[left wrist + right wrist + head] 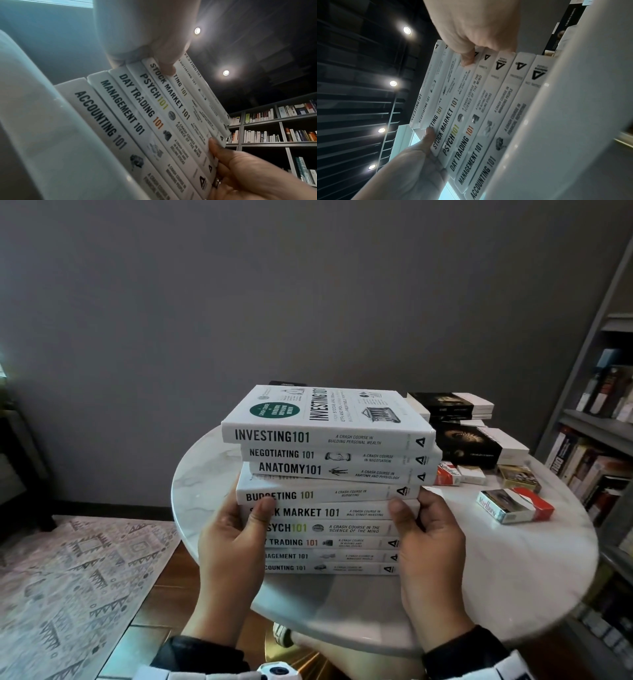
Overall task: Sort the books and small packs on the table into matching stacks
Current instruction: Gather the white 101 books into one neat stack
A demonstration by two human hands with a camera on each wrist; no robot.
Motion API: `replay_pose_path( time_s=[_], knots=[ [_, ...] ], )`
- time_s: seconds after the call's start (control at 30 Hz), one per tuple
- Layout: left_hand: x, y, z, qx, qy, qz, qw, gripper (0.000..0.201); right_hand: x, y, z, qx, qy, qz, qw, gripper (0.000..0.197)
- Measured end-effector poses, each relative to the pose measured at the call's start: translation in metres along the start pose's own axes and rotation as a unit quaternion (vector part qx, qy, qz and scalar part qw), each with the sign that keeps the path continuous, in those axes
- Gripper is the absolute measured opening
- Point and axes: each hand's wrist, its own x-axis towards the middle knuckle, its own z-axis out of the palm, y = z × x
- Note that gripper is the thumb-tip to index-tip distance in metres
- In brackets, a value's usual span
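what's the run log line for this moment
phase: squaring white book stack | left hand: grips stack's left end | right hand: grips right end | black books, small packs: apart on table

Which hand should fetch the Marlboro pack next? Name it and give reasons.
Right. The Marlboro pack lies on the table just beyond the right hand. The left hand sits across the white book stack, farther away.
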Motion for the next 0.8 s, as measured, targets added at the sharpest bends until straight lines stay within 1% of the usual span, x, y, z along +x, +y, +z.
replay_pose_path(
  time_s=[0.17,0.3,0.37,0.5,0.63,0.67,0.7,0.77,0.8],
  knots=[
    [-0.001,-0.001,0.002,0.016,0.032,0.017,0.999,0.007,0.001,0.005,0.001,0.011,0.018,-0.009,1.0,0.022],
    [-0.001,-0.003,0.002,0.011,0.053,0.023,0.998,0.012,0.002,0.007,0.0,0.011,0.017,-0.019,1.0,0.02],
    [-0.002,-0.003,0.002,0.01,0.059,0.026,0.998,0.014,0.002,0.007,0.0,0.009,0.016,-0.021,1.0,0.021],
    [-0.001,-0.004,0.001,0.013,0.056,0.028,0.998,0.014,0.002,0.008,0.0,0.008,0.017,-0.016,1.0,0.023],
    [0.0,0.0,-0.003,0.008,0.031,0.037,0.999,0.018,0.003,0.003,-0.004,0.027,0.001,-0.001,1.0,0.021],
    [0.0,0.003,-0.004,0.006,0.014,0.038,0.999,0.021,0.003,0.001,-0.005,0.035,-0.012,0.01,0.999,0.021],
    [0.003,0.004,-0.005,0.006,-0.005,0.037,0.999,0.027,0.004,-0.001,-0.006,0.041,-0.031,0.025,0.998,0.027],
    [0.012,0.006,-0.008,-0.01,-0.054,0.018,0.998,0.052,0.006,-0.005,-0.007,0.047,-0.081,0.063,0.994,0.052],
    [0.017,0.005,-0.01,-0.026,-0.091,0.002,0.996,0.068,0.007,-0.007,-0.007,0.053,-0.102,0.086,0.99,0.063]
  ],
)
